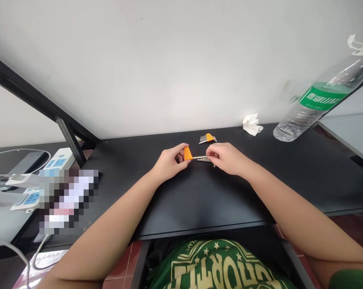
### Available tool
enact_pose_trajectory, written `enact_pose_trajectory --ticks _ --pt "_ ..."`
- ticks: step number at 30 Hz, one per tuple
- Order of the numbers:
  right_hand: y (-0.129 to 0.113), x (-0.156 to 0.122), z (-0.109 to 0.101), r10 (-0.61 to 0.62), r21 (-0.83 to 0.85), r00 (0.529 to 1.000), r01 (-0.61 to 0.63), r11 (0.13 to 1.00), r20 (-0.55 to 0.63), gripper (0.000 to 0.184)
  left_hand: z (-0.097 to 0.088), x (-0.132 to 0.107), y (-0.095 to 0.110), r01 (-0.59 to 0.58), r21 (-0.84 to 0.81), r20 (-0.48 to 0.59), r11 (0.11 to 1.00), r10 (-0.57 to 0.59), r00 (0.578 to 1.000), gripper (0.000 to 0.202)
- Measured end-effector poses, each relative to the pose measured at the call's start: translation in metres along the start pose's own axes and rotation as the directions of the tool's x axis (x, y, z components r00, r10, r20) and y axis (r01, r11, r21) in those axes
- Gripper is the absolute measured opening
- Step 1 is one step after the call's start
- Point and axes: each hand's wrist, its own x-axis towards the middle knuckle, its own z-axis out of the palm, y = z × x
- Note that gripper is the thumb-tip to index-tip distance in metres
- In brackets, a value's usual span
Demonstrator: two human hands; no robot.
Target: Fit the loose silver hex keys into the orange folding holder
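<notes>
Nearer me than the orange key set, my left hand pinches an orange holder and my right hand pinches a thin metal rod, which might slip or skew if I push off-line.

Orange holder, silver rod at its edge

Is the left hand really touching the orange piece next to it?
Touching. The head view shows the left hand pinching the orange piece between thumb and fingers.
</notes>
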Motion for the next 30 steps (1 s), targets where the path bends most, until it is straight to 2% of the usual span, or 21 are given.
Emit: enact_pose_trajectory --ticks 11,17,18,20,22,24,25,27,30 --pt "0.000 -0.001 -0.003 -0.096 0.007 0.991 0.097 0.995 -0.096 0.017 -0.003 0.001 0.000 0.014 0.028 0.002 1.000 -0.014 1.000 0.046" --pt "-0.006 -0.002 0.000 -0.139 0.042 0.988 0.142 0.989 -0.068 0.017 -0.001 -0.002 0.003 -0.031 0.021 0.048 0.999 0.030 0.998 0.046" --pt "-0.007 -0.001 0.002 -0.114 0.088 0.992 0.118 0.989 -0.047 0.016 0.000 -0.002 0.004 -0.043 0.029 0.057 0.999 0.041 0.998 0.046" --pt "-0.010 0.001 0.009 0.003 0.271 1.000 -0.009 0.963 0.025 0.009 0.003 -0.003 0.006 -0.065 0.064 0.067 0.996 0.061 0.996 0.046" --pt "-0.012 0.006 0.018 0.148 0.505 0.980 -0.194 0.841 0.131 0.004 0.006 -0.004 0.007 -0.094 0.126 0.066 0.988 0.086 0.994 0.048" --pt "-0.012 0.011 0.027 0.219 0.653 0.955 -0.296 0.697 0.198 0.007 0.008 -0.004 0.009 -0.117 0.219 0.049 0.969 0.109 0.993 0.049" --pt "-0.012 0.013 0.032 0.229 0.691 0.950 -0.313 0.652 0.214 0.010 0.008 -0.004 0.011 -0.124 0.267 0.038 0.956 0.118 0.992 0.048" --pt "-0.012 0.016 0.039 0.228 0.719 0.950 -0.312 0.621 0.215 0.014 0.009 -0.004 0.015 -0.125 0.337 0.034 0.933 0.121 0.992 0.043" --pt "-0.012 0.017 0.043 0.189 0.701 0.963 -0.268 0.660 0.191 0.019 0.009 -0.004 0.023 -0.128 0.344 0.098 0.930 0.100 0.990 0.026"
